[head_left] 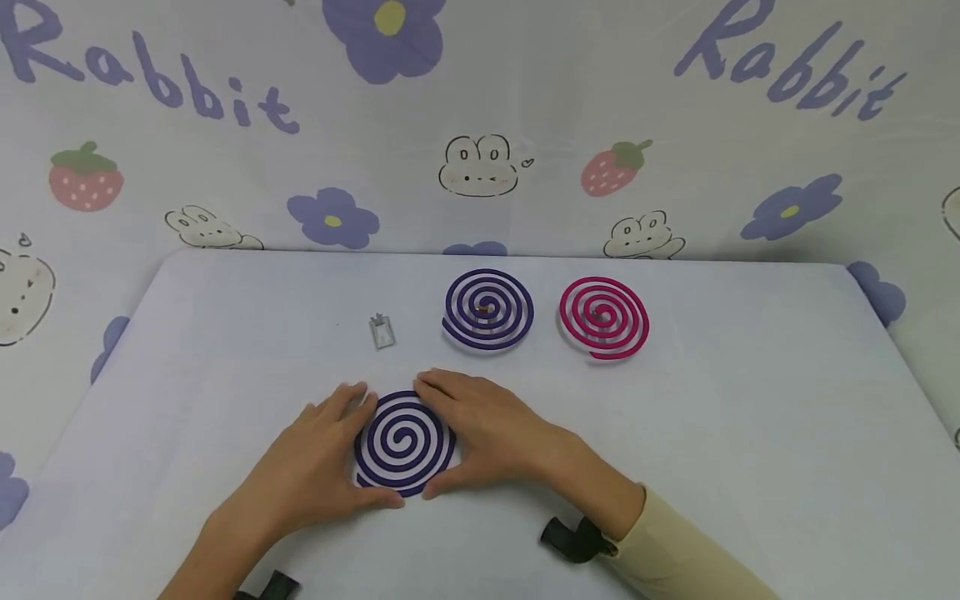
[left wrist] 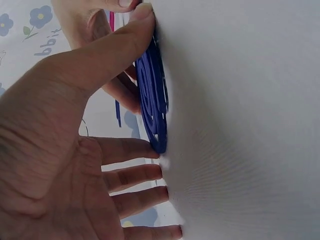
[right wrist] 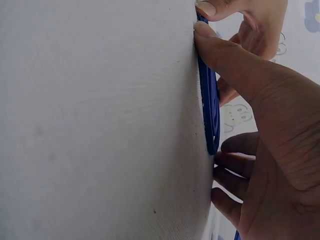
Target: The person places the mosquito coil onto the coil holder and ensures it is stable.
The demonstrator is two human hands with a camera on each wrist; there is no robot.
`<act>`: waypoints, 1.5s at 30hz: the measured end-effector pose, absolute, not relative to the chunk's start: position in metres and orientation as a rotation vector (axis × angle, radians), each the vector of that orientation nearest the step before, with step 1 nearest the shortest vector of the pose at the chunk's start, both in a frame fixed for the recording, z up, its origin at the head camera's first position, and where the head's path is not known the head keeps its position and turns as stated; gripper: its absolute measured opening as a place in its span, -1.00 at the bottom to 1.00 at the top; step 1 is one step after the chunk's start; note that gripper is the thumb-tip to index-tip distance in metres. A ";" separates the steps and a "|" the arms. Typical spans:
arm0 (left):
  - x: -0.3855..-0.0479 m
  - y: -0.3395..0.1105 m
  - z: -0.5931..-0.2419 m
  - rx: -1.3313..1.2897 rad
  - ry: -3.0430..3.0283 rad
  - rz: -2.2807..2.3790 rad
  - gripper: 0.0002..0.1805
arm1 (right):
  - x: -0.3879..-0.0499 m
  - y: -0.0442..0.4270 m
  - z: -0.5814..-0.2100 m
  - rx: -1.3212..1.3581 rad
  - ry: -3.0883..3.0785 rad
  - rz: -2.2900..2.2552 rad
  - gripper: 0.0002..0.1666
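Note:
A dark blue mosquito coil lies flat on the white table, between both hands in the head view. Around its left side my left hand holds the rim, thumb at the near edge and index finger at the upper left. My right hand spans the right side, fingertips at the far edge and thumb at the near edge. In the left wrist view the coil appears almost edge-on, touched by thumb and index finger. The right wrist view shows the right thumb on the coil, close to the other thumb.
Behind the hands, a second blue coil and a pink coil sit slightly raised off the table. A small metal stand lies left of them. A patterned cloth hangs past the table's far edge.

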State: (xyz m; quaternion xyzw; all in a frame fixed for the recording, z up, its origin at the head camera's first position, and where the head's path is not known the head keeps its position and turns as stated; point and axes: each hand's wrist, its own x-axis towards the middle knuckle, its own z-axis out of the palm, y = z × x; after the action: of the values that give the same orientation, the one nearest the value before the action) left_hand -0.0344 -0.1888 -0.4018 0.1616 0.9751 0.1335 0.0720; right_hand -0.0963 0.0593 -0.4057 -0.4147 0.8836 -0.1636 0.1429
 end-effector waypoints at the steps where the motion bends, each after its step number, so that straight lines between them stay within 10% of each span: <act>1: -0.034 -0.189 -0.402 0.488 2.930 0.403 0.29 | -0.096 0.059 -0.407 -1.196 2.555 -0.466 0.40; 45: -0.045 -0.199 -0.378 0.484 2.927 0.601 0.27 | -0.111 0.051 -0.395 -1.092 2.527 -0.789 0.37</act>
State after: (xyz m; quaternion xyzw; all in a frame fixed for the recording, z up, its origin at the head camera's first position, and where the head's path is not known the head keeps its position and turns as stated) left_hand -0.0452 -0.1987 -0.3777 0.1597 0.9654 0.1981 0.0570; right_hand -0.1113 0.0513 -0.3948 -0.3776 0.8740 -0.2728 0.1386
